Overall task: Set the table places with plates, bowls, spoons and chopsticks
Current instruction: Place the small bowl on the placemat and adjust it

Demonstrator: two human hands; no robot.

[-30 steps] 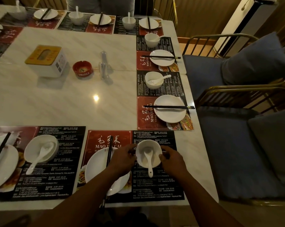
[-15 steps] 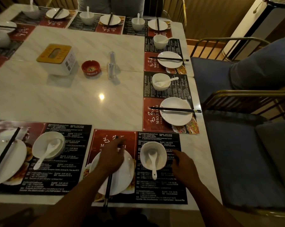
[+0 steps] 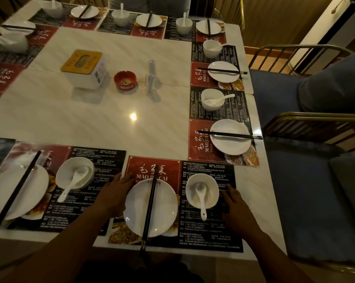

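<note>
At lower centre, both hands have let go of the bowl (image 3: 210,193). The left hand (image 3: 115,193) now lies against the plate's (image 3: 137,211) left rim with its grip loose and empty, and the right hand (image 3: 236,211) lies flat on the mat (image 3: 209,235) just right of the bowl, its grip apart too. With chopsticks (image 3: 150,205) across the plate and the spoon (image 3: 201,199) in the bowl, this place looks finished. Beyond, the pale marble desk (image 3: 111,123) carries a tissue box (image 3: 84,68) and a red ashtray (image 3: 125,80), with blue chairs (image 3: 307,180) along the right of the frame.
</note>
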